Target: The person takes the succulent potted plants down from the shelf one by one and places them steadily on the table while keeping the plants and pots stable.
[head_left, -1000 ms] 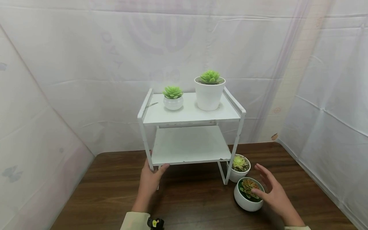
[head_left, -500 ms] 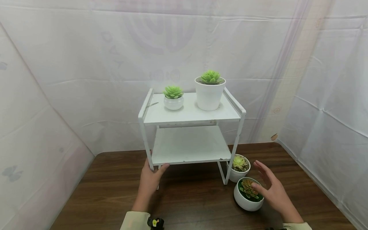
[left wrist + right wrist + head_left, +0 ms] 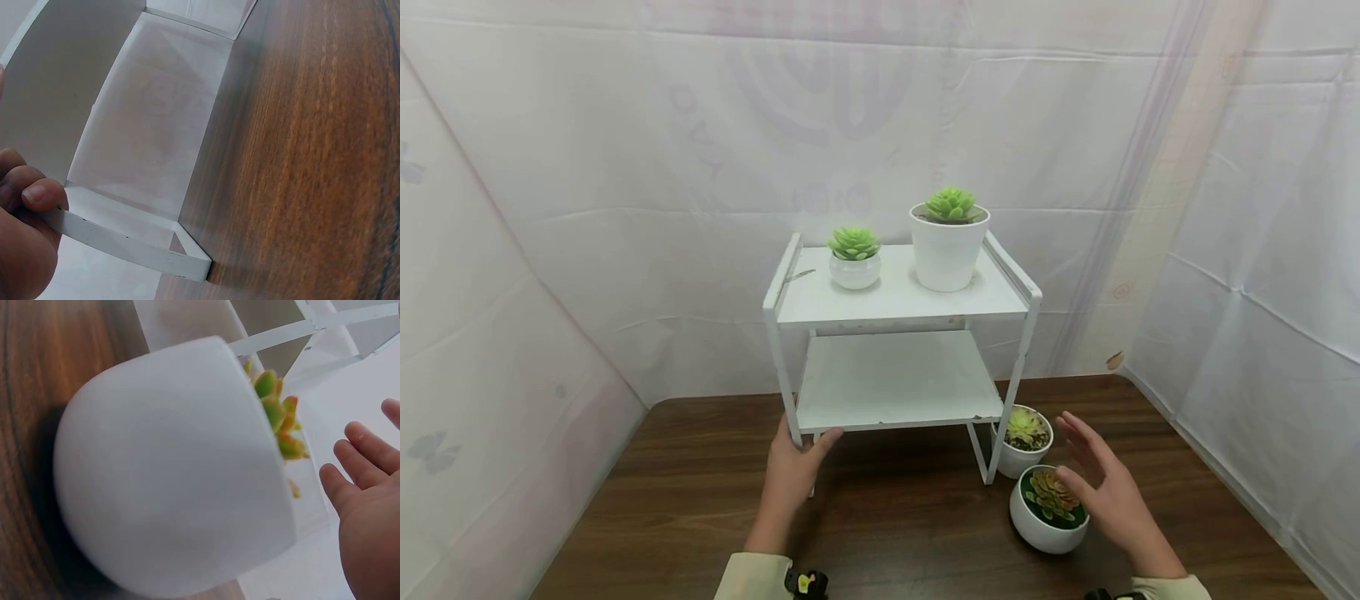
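My left hand [image 3: 790,471] grips the front left leg of a white two-tier metal shelf [image 3: 898,375]. In the left wrist view its curled fingers [image 3: 44,194] wrap the white leg [image 3: 125,244] below the lower board. The right hand [image 3: 1108,492] hovers with spread fingers over the right side of a low round white pot [image 3: 1048,533] with an orange-green succulent. That same pot [image 3: 169,469] fills much of the right wrist view, and the fingers stand apart beyond its rim. A second white pot [image 3: 1021,458] with a yellow-green succulent stands behind it, by the shelf's right leg.
On the top board stand a small round pot [image 3: 854,271] and a taller white pot [image 3: 946,254], both with green succulents. The shelf stands on a dark wooden table [image 3: 655,500]. White sheeting [image 3: 700,167] hangs behind and along both sides.
The right hand has shifted slightly away from me and to the left, still near the low pot. The left hand keeps its grip on the shelf leg, and the pots stay where they were.
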Demonstrator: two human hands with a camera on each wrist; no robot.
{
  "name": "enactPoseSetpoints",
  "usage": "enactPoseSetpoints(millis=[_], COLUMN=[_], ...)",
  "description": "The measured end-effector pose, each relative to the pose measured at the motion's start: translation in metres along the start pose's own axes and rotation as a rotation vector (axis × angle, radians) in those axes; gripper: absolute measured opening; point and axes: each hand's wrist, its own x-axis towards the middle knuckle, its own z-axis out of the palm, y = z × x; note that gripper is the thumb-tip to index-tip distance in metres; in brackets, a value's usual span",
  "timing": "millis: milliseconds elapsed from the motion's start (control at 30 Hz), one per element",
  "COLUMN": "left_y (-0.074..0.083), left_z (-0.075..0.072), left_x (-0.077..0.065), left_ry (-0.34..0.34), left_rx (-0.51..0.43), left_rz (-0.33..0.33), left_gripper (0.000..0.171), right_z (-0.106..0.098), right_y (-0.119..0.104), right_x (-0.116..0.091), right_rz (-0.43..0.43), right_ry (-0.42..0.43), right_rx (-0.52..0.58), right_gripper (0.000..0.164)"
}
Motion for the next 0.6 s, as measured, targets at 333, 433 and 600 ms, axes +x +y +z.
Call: enactPoseSetpoints(millis=[333, 433, 600], left_y=[0.0, 0.001, 0.0], left_z=[0.001, 0.001, 0.0], left_x=[0.0, 0.0, 0.0], left_ry=[0.004, 0.004, -0.001], left_rx=[0.006, 0.009, -0.008], left_rz=[-0.003, -0.001, 0.008], left_gripper=[0.093, 0.092, 0.091], right_z=[-0.002, -0.004, -0.005], right_y=[-0.012, -0.015, -0.019], right_x=[0.005, 0.007, 0.01], right_rz=[0.014, 0.023, 0.0], right_ry=[0.001, -0.005, -0.005], right_rx=[-0.015, -0.011, 0.008], right_gripper=[0.065, 0.065, 0.065])
